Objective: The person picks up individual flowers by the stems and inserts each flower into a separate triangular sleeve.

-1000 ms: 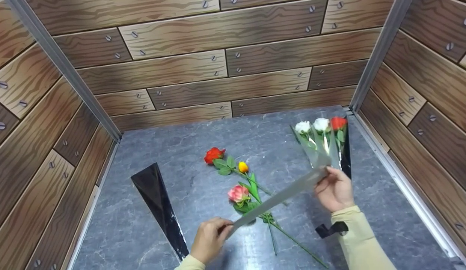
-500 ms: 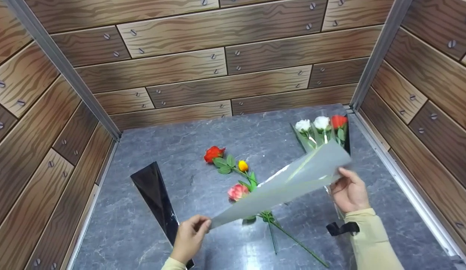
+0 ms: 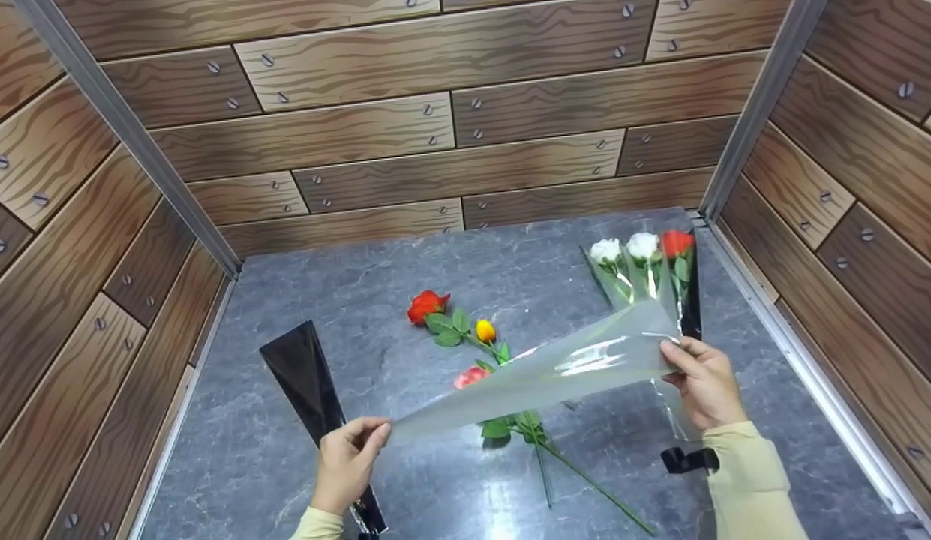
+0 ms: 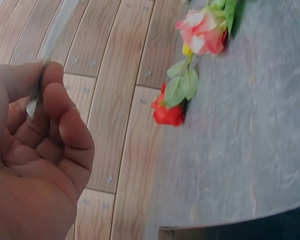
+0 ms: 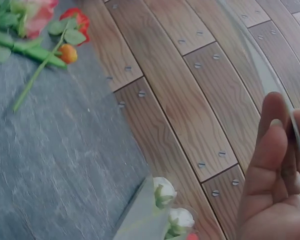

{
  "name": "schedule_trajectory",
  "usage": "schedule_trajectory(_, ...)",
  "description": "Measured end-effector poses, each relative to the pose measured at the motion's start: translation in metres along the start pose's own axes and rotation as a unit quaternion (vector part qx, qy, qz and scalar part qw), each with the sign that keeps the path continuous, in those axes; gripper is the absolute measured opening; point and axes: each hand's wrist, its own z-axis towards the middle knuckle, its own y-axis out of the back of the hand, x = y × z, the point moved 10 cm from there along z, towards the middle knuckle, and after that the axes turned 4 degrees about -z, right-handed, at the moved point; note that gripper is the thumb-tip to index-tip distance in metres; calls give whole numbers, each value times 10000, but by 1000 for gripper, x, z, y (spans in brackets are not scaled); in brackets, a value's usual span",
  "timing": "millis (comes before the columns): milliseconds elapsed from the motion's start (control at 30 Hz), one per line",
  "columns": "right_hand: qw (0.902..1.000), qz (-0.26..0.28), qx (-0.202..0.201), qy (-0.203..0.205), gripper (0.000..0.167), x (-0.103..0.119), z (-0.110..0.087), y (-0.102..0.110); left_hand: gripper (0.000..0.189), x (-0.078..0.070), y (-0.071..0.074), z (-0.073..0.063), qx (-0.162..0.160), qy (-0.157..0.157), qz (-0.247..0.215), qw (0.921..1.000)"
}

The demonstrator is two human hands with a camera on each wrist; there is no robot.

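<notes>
A translucent flower sleeve [image 3: 555, 375] stretches between my two hands above the table, narrow at the left and wide at the right. My left hand [image 3: 346, 459] pinches its narrow tip between thumb and fingers. At the wide end, my right hand [image 3: 707, 382] grips the edge with the thumb on top. Beneath the sleeve lie a pink rose [image 3: 471, 376], partly covered, a yellow tulip [image 3: 485, 330] and a red rose [image 3: 427, 307], their stems crossing toward the lower right. In the left wrist view the pinched tip [image 4: 35, 95] shows between thumb and fingers.
On the left lies a black flower sleeve [image 3: 304, 375], its lower part behind my left hand. At the back right are wrapped flowers: two white roses [image 3: 643, 246] and a red one [image 3: 677, 244]. Wood-patterned walls [image 3: 360, 165] enclose the grey table [image 3: 322, 277] at the back and sides.
My left hand has moved left and slightly up, and my right hand right. The sleeve, seen nearly edge-on before, now shows its broad face and lies flatter, covering more of the pink rose.
</notes>
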Motion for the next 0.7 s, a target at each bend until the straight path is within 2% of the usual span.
schedule_trajectory(267,9977,-679,-43,-33,11,-2,-2,-2,6,1,12,1,-66,81,239,9997)
schedule_trajectory(367,9959,-900,-119,-28,7,-2,-1,-1,7,-11,14,1,-79,-23,302,9995)
schedule_trajectory(533,9928,-1151,-316,69,11,0,1,0,6,-34,14,0,28,-208,309,9993)
schedule_trajectory(700,9882,-1295,-707,423,12,6,-1,5,12,-36,10,-1,197,-267,253,9991)
